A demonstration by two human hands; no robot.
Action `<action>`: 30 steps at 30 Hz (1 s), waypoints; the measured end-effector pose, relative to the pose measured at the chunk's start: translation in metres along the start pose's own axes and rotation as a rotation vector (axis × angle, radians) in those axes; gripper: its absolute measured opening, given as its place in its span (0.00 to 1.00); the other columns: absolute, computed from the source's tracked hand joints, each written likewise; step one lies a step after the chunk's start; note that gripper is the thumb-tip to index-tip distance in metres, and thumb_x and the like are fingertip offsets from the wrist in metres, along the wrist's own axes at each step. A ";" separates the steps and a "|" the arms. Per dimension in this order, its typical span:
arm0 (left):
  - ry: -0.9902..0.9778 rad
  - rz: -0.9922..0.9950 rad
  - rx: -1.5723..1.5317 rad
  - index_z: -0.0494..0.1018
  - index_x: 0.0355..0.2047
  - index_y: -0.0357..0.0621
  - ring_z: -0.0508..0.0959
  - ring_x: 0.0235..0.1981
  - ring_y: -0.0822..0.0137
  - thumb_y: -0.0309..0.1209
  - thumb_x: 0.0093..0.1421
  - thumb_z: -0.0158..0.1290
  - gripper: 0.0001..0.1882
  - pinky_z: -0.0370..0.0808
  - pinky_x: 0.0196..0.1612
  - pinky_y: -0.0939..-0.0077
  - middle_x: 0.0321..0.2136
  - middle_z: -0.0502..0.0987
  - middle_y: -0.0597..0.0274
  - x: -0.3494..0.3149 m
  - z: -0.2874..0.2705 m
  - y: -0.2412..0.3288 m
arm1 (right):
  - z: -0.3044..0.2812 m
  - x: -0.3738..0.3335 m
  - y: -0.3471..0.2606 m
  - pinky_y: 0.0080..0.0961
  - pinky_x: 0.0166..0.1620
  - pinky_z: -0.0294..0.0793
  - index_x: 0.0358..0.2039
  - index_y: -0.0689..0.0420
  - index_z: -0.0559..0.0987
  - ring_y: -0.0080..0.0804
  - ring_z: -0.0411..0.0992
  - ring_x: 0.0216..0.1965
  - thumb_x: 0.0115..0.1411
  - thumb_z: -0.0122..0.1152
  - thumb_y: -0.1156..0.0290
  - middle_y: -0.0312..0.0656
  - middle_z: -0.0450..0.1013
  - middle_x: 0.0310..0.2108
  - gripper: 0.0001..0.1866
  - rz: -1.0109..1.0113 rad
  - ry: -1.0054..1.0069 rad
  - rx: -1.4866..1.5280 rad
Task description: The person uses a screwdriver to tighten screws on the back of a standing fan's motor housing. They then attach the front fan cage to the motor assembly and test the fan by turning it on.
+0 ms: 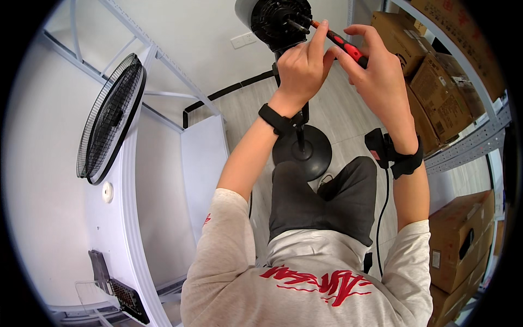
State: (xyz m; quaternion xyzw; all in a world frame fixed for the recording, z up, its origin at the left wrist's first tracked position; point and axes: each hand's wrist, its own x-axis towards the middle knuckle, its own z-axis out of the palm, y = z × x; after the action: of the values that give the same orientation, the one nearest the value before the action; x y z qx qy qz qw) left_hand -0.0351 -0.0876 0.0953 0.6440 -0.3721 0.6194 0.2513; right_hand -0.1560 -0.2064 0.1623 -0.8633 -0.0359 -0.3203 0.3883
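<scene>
While I look down from the head view, the fan's dark motor housing [272, 24] sits at the top centre of the frame, with a metal shaft [297, 25] sticking out of it. The red-and-black screwdriver [348, 48] slants just right of there, its narrow end near the housing. My right grip [378, 73] is curled about the handle, thumb alongside and forefinger bent above; how firmly it presses, I cannot tell. My left grip [302, 68] is just below the housing, forefinger stretched up to the screwdriver's neck, and I cannot tell whether it is closed on anything. Both my wrists wear black straps [277, 119], and a black cable [378, 229] runs down from the right one. At the centre, the fan's round black base [303, 152] stands on the floor [340, 122], just beyond my knees. In the left part of the frame, a black wire fan guard [111, 120] stands tilted on a white shelf [124, 218], with a small white ring [108, 192] just below it. Cardboard boxes [441, 98] fill the shelving at the upper right; more [460, 245] are stacked at the lower right.
</scene>
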 end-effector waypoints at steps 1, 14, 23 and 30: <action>0.025 0.017 -0.002 0.74 0.54 0.38 0.74 0.16 0.68 0.29 0.56 0.64 0.25 0.70 0.20 0.76 0.16 0.72 0.67 0.002 0.005 -0.001 | -0.001 0.000 -0.001 0.21 0.27 0.69 0.53 0.58 0.74 0.22 0.70 0.21 0.61 0.69 0.65 0.39 0.75 0.22 0.22 0.024 -0.006 -0.002; 0.096 0.007 0.008 0.76 0.50 0.38 0.75 0.19 0.69 0.27 0.55 0.62 0.20 0.72 0.22 0.77 0.17 0.72 0.67 0.018 0.011 0.014 | -0.010 -0.009 0.016 0.31 0.25 0.71 0.33 0.57 0.73 0.40 0.73 0.22 0.60 0.68 0.62 0.40 0.74 0.24 0.14 -0.355 0.226 -0.674; 0.088 0.020 0.043 0.77 0.48 0.39 0.75 0.19 0.69 0.26 0.56 0.60 0.18 0.72 0.23 0.77 0.18 0.72 0.66 0.019 0.012 0.011 | -0.011 -0.010 0.014 0.32 0.28 0.73 0.37 0.57 0.74 0.42 0.74 0.25 0.59 0.68 0.67 0.41 0.74 0.28 0.12 -0.322 0.218 -0.595; 0.043 0.000 0.036 0.77 0.47 0.39 0.75 0.18 0.68 0.28 0.57 0.61 0.18 0.72 0.22 0.77 0.18 0.73 0.66 0.022 0.007 0.012 | -0.012 -0.011 0.010 0.32 0.25 0.71 0.33 0.56 0.73 0.41 0.73 0.23 0.61 0.67 0.63 0.39 0.72 0.24 0.13 -0.477 0.331 -0.498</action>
State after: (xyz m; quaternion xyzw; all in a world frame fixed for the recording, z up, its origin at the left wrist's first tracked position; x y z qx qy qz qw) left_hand -0.0415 -0.1039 0.1143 0.6350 -0.3555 0.6396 0.2474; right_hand -0.1677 -0.2194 0.1555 -0.8351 -0.0937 -0.5358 0.0819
